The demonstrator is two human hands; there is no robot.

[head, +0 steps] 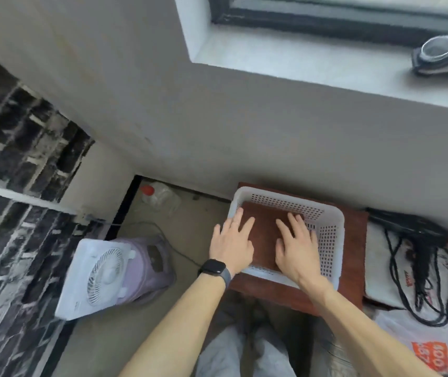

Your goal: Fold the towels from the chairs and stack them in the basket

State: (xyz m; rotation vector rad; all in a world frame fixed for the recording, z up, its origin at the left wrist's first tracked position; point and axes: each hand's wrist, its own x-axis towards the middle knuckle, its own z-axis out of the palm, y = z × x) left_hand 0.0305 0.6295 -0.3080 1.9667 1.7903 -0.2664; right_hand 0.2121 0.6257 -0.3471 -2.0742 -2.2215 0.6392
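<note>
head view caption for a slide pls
Left hand and right hand rest flat on a folded brown towel in the white basket.

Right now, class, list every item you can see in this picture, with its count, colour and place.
basket: one, white, on the stand
towel: one, brown, folded in the basket
stand: one, reddish-brown, against the wall
fan: one, white, floor, left
bottle: one, clear, red cap, floor by wall
cables: several, black, right of stand
watch: one, black, left wrist
left hand: one, flat on towel
right hand: one, flat on towel
</note>
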